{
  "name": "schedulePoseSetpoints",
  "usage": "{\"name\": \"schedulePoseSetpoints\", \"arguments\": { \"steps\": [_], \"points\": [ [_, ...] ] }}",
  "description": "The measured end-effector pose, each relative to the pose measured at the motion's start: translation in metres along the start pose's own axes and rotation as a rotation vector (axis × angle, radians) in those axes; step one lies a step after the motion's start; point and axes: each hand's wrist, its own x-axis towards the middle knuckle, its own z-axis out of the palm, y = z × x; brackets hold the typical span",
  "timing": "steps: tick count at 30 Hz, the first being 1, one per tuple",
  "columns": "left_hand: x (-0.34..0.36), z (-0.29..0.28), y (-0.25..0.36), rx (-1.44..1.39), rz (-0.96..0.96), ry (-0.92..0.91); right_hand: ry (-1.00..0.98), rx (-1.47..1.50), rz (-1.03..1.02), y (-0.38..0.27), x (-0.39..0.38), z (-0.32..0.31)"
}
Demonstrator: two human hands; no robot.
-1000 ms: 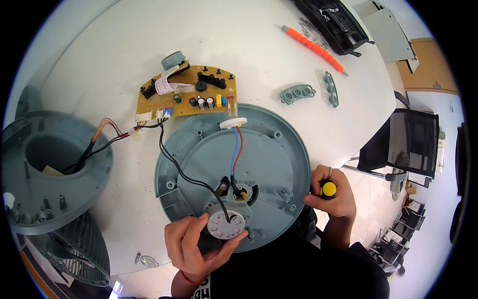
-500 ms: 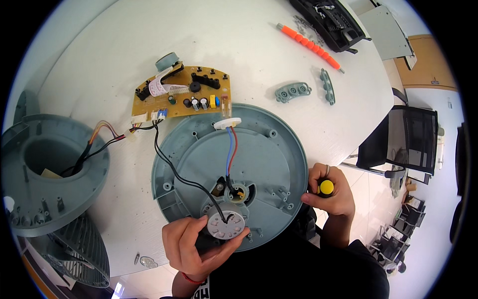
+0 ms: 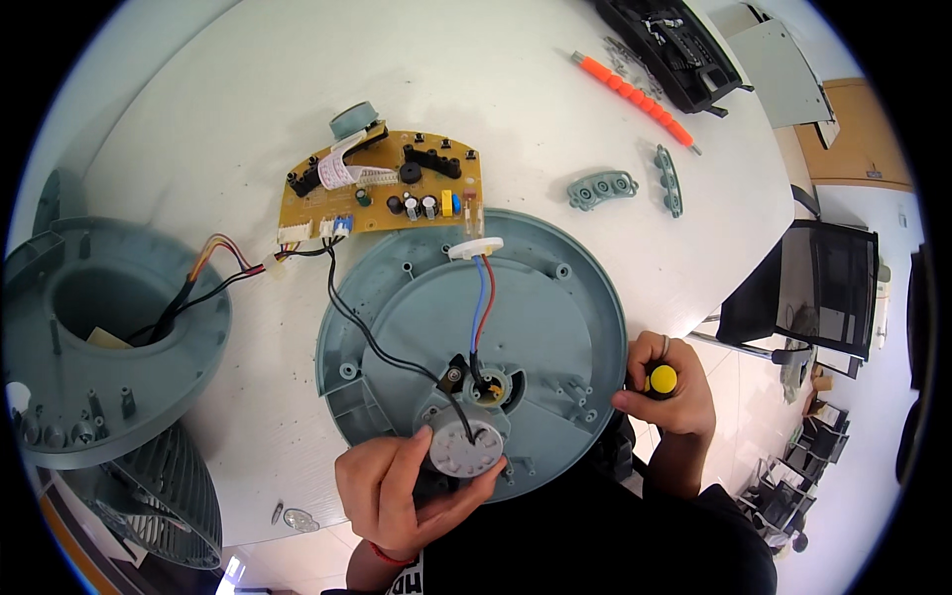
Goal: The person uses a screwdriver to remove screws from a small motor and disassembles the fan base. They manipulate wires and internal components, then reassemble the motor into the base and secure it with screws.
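1. The left hand (image 3: pixel 397 486) pinched a small grey disc-shaped motor (image 3: pixel 464 451), fingers closed around its rim, at the near edge of the round grey-green fan base (image 3: pixel 555 327)
2. The right hand (image 3: pixel 669 397) was clamped on a yellow-capped screwdriver (image 3: pixel 662 380) at the base's right rim; its tip was hidden
3. To do this well, I judged the motor should be kept level over the central hub (image 3: pixel 491 389) without tugging the black cable (image 3: pixel 367 332) or the red and blue wires (image 3: pixel 481 302), which ran far to the yellow circuit board (image 3: pixel 382 193)
4. The white table (image 3: pixel 198 129) also carried a second grey housing (image 3: pixel 99 337) at left, an orange tool (image 3: pixel 635 94) and two grey button pads (image 3: pixel 602 186) far right
5. A black office chair (image 3: pixel 823 288) stood right of the table on a pale floor
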Motion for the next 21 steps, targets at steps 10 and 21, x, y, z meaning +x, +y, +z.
{"name": "schedulePoseSetpoints", "arguments": {
  "steps": [10,21],
  "points": [
    [0.002,0.0,0.002,0.028,-0.016,0.01,-0.009,-0.015,-0.003,-0.002,0.001,-0.001],
    [-0.017,-0.007,0.001,0.006,-0.053,0.062,-0.028,0.009,0.0,-0.002,0.001,-0.003]
  ]
}}
